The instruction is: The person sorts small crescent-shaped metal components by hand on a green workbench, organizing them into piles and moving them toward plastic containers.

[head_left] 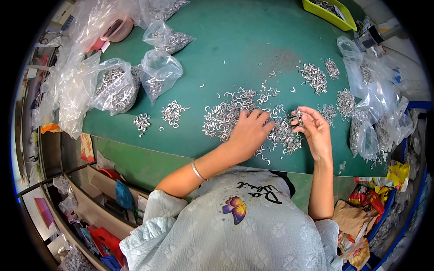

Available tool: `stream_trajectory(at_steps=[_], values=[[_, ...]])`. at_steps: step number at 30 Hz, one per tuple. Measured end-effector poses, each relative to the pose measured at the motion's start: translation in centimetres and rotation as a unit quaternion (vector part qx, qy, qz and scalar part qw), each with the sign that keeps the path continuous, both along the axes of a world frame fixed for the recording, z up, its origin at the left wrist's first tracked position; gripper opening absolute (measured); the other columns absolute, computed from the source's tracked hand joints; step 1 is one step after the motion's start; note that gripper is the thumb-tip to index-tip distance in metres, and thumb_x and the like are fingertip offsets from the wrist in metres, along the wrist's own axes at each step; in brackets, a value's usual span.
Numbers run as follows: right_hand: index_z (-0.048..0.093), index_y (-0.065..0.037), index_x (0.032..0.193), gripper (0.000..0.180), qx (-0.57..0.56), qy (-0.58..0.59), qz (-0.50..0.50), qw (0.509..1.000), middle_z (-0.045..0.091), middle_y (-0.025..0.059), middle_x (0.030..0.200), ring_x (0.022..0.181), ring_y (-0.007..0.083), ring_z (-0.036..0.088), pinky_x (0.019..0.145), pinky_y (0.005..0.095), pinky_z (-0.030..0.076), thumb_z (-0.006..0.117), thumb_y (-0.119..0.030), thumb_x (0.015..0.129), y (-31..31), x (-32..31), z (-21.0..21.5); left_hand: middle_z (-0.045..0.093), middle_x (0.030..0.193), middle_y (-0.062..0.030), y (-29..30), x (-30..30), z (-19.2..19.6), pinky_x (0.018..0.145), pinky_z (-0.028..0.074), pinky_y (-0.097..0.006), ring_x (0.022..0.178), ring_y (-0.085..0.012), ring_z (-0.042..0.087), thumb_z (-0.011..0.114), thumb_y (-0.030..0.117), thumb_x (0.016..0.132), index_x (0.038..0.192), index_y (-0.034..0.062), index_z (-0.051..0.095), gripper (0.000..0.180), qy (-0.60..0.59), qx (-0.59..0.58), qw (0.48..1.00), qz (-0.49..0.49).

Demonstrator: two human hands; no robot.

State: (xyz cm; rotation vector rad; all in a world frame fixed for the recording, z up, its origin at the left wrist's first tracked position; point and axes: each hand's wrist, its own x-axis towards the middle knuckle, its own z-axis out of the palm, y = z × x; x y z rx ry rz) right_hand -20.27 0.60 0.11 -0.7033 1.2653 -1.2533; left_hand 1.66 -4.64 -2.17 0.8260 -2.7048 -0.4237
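Left hand [250, 131] flat, open on heap of small curved silver metal clips [226, 118]; right hand [314, 128] beside heap, pinching several clips.

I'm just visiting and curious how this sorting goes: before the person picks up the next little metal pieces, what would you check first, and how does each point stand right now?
1. Left hand on the supply: ok, it rests flat on the big pile of metal clips.
2. Right hand free for more: not ok, its fingertips pinch a few clips already.
3. Pieces away from the table edge: not ok, some loose clips lie close to the near edge by the wrists.
4. Small sorted heaps kept apart from the big pile: ok, bare green top lies between.
5. Plastic bags closed: cannot tell.
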Motion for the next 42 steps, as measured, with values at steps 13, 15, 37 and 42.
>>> stream_trajectory(at_steps=[13, 15, 37, 42], values=[[0.053, -0.001, 0.132, 0.051, -0.007, 0.275, 0.109, 0.955, 0.059, 0.0123, 0.127, 0.112, 0.0216, 0.057, 0.097, 0.0342, 0.045, 0.069, -0.003, 0.084, 2.1, -1.2, 2.1, 0.055, 0.124, -0.0108, -1.7, 0.7, 0.2, 0.090, 0.041, -0.044, 0.116, -0.0315, 0.051, 0.067, 0.007, 0.081, 0.117, 0.0063, 0.060, 0.036, 0.151, 0.034, 0.985, 0.078], [0.054, -0.004, 0.132, 0.060, 0.025, 0.449, 0.172, 0.877, 0.057, 0.0117, 0.128, 0.109, 0.0237, 0.056, 0.094, 0.0351, 0.045, 0.076, -0.002, 0.075, 2.6, -0.3, 3.4, 0.051, 0.132, -0.0111, -0.9, 0.7, 0.7, 0.095, 0.040, -0.047, 0.124, -0.0328, 0.047, 0.069, 0.011, 0.081, 0.124, 0.0082, 0.058, 0.044, 0.109, 0.045, 0.993, 0.030], [0.063, 0.003, 0.115, 0.022, 0.004, 0.170, 0.008, 0.985, 0.066, 0.0073, 0.109, 0.090, 0.0109, 0.062, 0.082, 0.0245, 0.049, 0.058, 0.000, 0.093, 1.8, 0.1, -0.2, 0.059, 0.113, -0.0082, -2.5, 1.7, 0.2, 0.088, 0.039, -0.041, 0.104, -0.0272, 0.055, 0.064, 0.002, 0.081, 0.104, 0.0064, 0.066, 0.023, 0.208, 0.055, 0.963, 0.161], [0.062, 0.000, 0.119, 0.034, -0.076, 0.280, 0.096, 0.952, 0.064, 0.0101, 0.122, 0.107, 0.0199, 0.062, 0.093, 0.0318, 0.047, 0.064, 0.003, 0.085, 1.8, 0.7, 0.6, 0.053, 0.131, -0.0118, -1.2, 5.1, 1.6, 0.100, 0.038, -0.043, 0.121, -0.0331, 0.049, 0.075, 0.014, 0.079, 0.125, 0.0076, 0.058, 0.049, 0.122, 0.071, 0.969, 0.203]])
